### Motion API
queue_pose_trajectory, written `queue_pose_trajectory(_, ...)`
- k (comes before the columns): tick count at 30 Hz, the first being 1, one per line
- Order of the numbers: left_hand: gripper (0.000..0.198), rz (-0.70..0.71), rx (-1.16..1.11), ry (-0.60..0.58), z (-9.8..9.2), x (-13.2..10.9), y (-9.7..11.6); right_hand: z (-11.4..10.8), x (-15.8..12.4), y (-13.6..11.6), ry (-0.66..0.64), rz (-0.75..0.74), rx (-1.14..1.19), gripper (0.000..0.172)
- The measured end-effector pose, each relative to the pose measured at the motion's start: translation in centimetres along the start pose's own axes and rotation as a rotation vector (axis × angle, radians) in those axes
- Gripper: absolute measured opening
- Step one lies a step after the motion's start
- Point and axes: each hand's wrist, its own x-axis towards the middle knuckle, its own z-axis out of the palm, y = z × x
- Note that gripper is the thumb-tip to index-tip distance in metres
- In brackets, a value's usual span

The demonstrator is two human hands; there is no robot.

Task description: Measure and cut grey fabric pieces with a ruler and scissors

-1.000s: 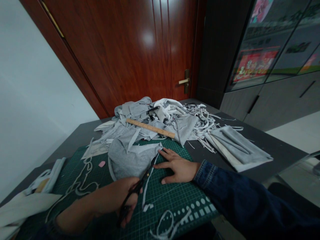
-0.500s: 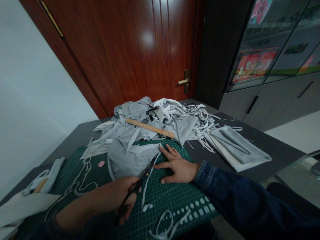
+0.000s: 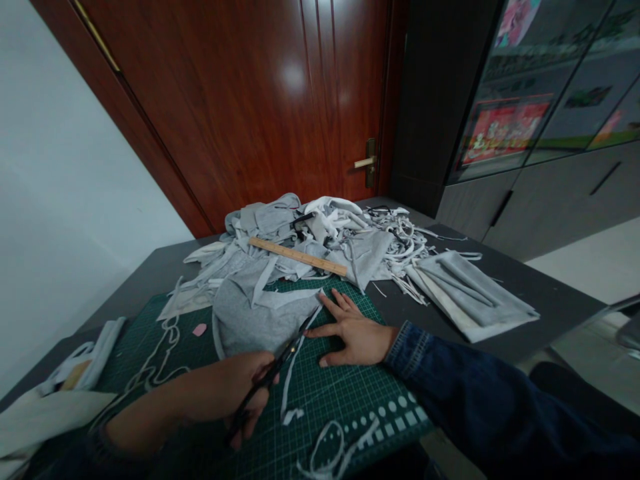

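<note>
Barely anything has moved since a moment ago: the left hand (image 3: 220,393) sits a touch lower and further left, and the long black scissors (image 3: 270,381) in its grip lean a little more steeply. Its fingers (image 3: 253,417) are curled closed around the scissor handles, and the blades reach up from them into the edge of a soft grey jersey fabric piece (image 3: 255,320).

The right hand (image 3: 353,337), in a dark blue denim sleeve (image 3: 425,360), lies palm down with its fingers (image 3: 340,303) spread wide, pressing on a green gridded cutting mat (image 3: 340,413). The tip of its longest reaching finger is just beside the blades, and the grey fabric lies just beyond the fingertips, towards the left hand.

A narrow white fabric strip (image 3: 286,393) curls on the mat just below the scissor blades, beneath the right fingertips' level. Past the fingers lies a heap of grey and white fabric scraps (image 3: 265,223), with a wooden ruler (image 3: 297,257) across it. To the right of the right fingers, a folded grey fabric bundle (image 3: 470,297) rests on the dark grey table (image 3: 550,300).
</note>
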Motion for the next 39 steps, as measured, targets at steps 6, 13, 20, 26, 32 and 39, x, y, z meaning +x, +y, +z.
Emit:
queue_pose_trajectory(6, 0.036, -0.002, -0.027, -0.048, -0.7, -0.8, -0.6, 0.0, -0.1, 0.0, 0.0, 0.002, 0.001, 0.072)
queue_pose_trajectory(13, 0.039, -0.005, -0.034, -0.05, -0.6, -1.0, 0.4, 0.0, 0.0, 0.0, -0.001, 0.008, -0.006, 0.07)
queue_pose_trajectory(20, 0.036, -0.008, 0.027, -0.001, -0.8, 0.2, 0.6, 0.0, 0.1, 0.0, 0.004, 0.002, -0.012, 0.069)
queue_pose_trajectory(26, 0.028, 0.025, 0.054, 0.002, -0.5, 0.1, 1.0, 0.1, 0.1, 0.1, 0.005, 0.007, 0.0, 0.069)
queue_pose_trajectory(32, 0.027, 0.071, 0.068, 0.003, -0.3, 0.2, 1.0, 0.0, 0.0, -0.1, 0.008, 0.015, 0.0, 0.069)
queue_pose_trajectory(39, 0.025, 0.072, 0.088, 0.028, -0.6, 0.4, 1.2, 0.1, 0.0, -0.1, 0.004, 0.029, -0.018, 0.069)
